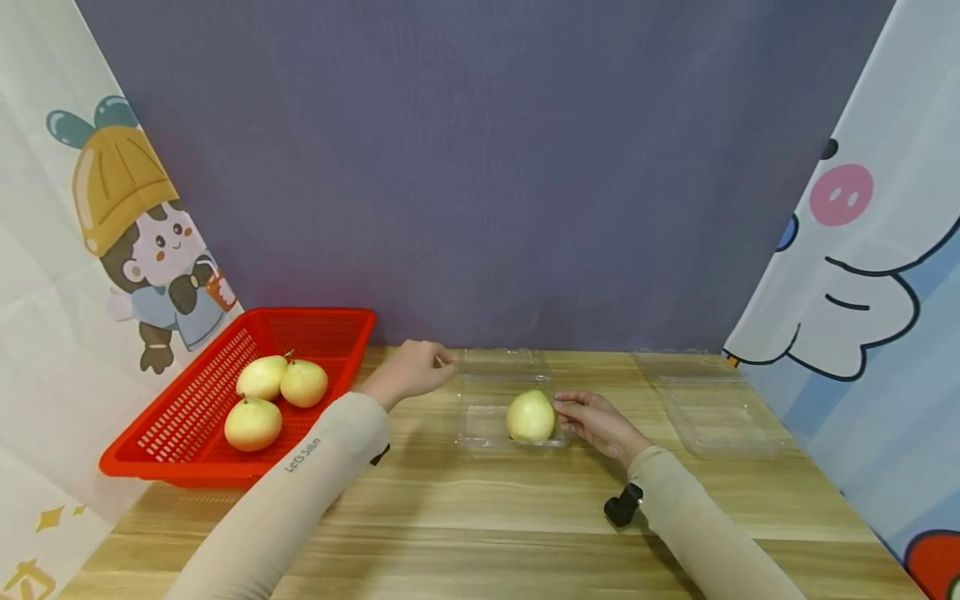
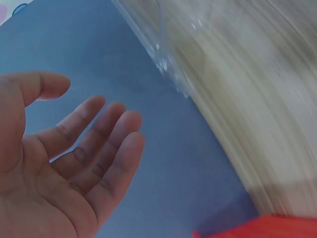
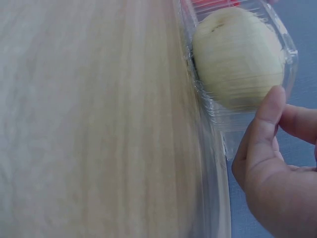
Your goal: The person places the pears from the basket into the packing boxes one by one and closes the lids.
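Note:
A pale yellow pear (image 1: 531, 416) sits in the right front part of a clear plastic clamshell box (image 1: 483, 423), whose lid (image 1: 504, 365) is folded back. My right hand (image 1: 600, 423) is at the box's right side, beside the pear. In the right wrist view, thumb and fingertips (image 3: 271, 101) pinch the box's wall. My left hand (image 1: 414, 372) is in the air between the box and a red basket (image 1: 150, 408), holding nothing. Its fingers (image 2: 124, 163) are loosely bent in the left wrist view. Three pears (image 1: 253, 423) lie in the basket.
Another clear plastic box (image 1: 723, 421) stands with its lid back on the table's right side. The wooden table (image 1: 450, 533) ends at a grey-blue backdrop (image 1: 487, 167). Printed cartoon curtains (image 1: 892, 333) hang on both sides.

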A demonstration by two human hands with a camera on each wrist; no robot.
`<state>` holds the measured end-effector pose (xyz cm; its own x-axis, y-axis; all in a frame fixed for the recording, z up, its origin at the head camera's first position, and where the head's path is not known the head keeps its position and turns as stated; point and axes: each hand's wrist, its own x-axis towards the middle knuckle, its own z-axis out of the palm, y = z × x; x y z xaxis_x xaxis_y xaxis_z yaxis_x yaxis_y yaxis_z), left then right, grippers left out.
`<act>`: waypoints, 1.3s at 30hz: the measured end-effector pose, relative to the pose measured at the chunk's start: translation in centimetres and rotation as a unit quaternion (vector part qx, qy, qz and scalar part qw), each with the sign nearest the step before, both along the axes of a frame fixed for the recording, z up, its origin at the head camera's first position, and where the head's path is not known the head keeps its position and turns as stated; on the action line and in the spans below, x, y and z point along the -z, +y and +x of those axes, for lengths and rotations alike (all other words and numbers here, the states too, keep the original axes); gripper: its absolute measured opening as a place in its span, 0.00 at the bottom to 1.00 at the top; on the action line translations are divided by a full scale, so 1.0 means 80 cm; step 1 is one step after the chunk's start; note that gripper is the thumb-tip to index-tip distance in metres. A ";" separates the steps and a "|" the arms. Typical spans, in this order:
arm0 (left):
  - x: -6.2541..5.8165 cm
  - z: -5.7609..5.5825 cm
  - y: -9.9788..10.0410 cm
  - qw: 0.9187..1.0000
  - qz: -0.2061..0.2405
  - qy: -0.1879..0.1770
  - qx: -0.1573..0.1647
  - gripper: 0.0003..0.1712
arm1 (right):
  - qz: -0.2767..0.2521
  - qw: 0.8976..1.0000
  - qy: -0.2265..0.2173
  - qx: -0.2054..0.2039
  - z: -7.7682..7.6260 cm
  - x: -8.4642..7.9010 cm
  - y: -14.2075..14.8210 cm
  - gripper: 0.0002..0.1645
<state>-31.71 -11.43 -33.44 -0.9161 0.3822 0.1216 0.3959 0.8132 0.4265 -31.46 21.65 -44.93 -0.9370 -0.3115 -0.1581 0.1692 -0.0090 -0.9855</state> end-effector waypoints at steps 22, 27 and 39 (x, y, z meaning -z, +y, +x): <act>-0.032 0.009 -0.120 0.996 -0.010 -0.008 -0.090 0.23 | 0.002 1.000 -0.004 0.004 0.000 -0.002 0.000 0.27; -0.030 0.009 -0.146 0.994 -0.021 -0.019 -0.106 0.24 | 0.002 1.000 -0.004 0.003 0.001 -0.004 -0.001 0.27; -0.023 -0.003 -0.194 0.988 -0.041 -0.043 -0.142 0.27 | 0.002 1.000 -0.007 0.005 0.000 -0.003 0.000 0.27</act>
<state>-31.91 -26.99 -31.63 -0.9934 0.1134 0.0177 0.1117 0.9197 0.3765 -31.43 21.61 -44.65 -0.9379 -0.3016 -0.1718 0.1820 -0.0061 -0.9833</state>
